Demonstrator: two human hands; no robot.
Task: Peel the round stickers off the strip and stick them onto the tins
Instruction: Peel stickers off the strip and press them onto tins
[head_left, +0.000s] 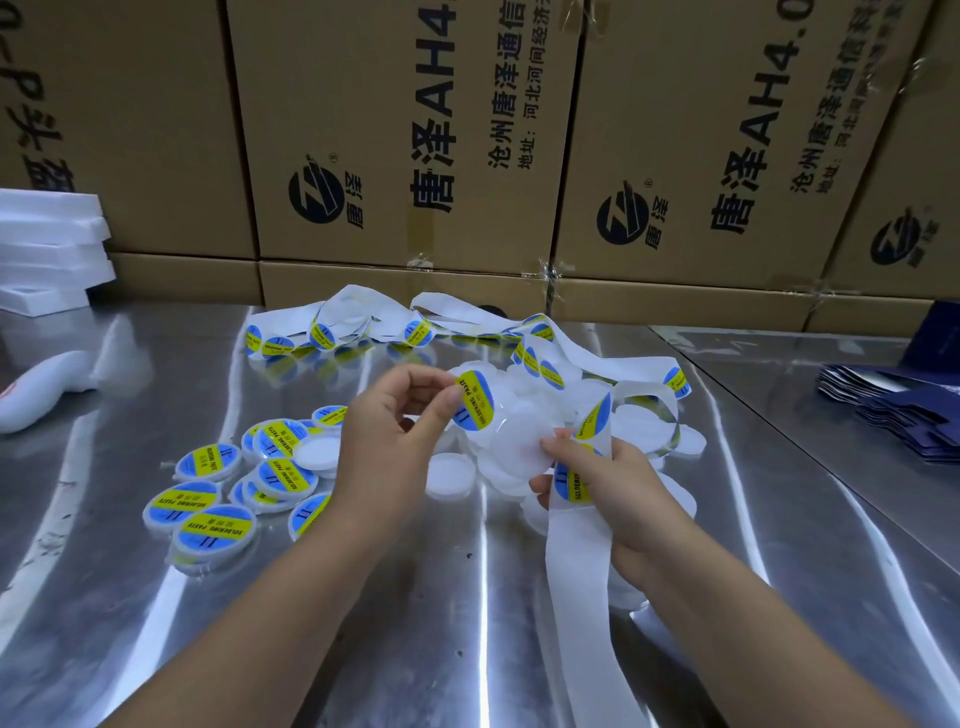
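Observation:
My left hand (395, 431) pinches a round blue-and-yellow sticker (475, 400) between thumb and fingers, lifted above the table. My right hand (602, 483) grips the white backing strip (576, 561), which still carries stickers by my fingers and trails down toward me. Between the hands lies a pile of plain white round tins (519, 441). To the left sit several tins with stickers on them (208, 462). More of the strip with stickers (415, 327) loops across the back of the table.
The steel table (363, 623) is shiny and reflective. Large cardboard boxes (415, 130) wall off the back. White foam pieces (47, 249) are stacked far left, with a white object (41, 389) below them. Dark blue flat packs (898, 405) lie at the right.

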